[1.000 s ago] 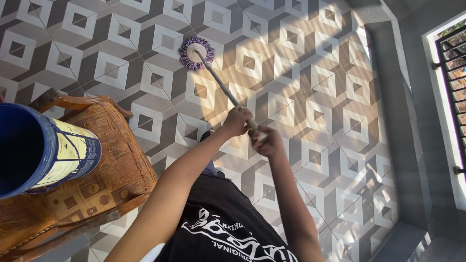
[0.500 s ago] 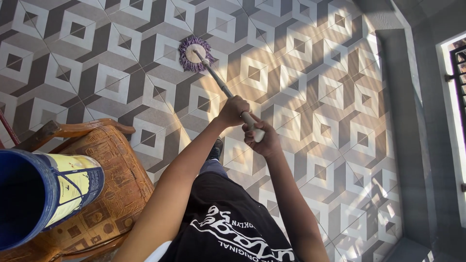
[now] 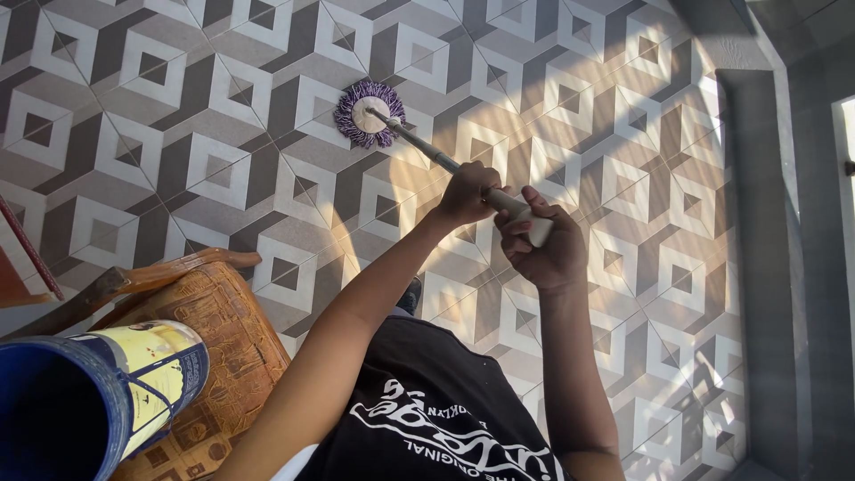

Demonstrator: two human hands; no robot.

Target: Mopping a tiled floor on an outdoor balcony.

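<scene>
Two hands on one mop, seen from my head view.

Around them I saw a patterned wooden chair (image 3: 209,330) at lower left with a blue bucket (image 3: 85,401) beside it, both well apart from the mop; nothing blocked the handle. The purple mop head (image 3: 369,113) lay flat on the cube-patterned tiled floor (image 3: 178,169), up and left of the hands. My left hand (image 3: 468,191) was closed around the grey handle (image 3: 427,153); my right hand (image 3: 539,245) was wrapped around its end, just beside the left.
</scene>
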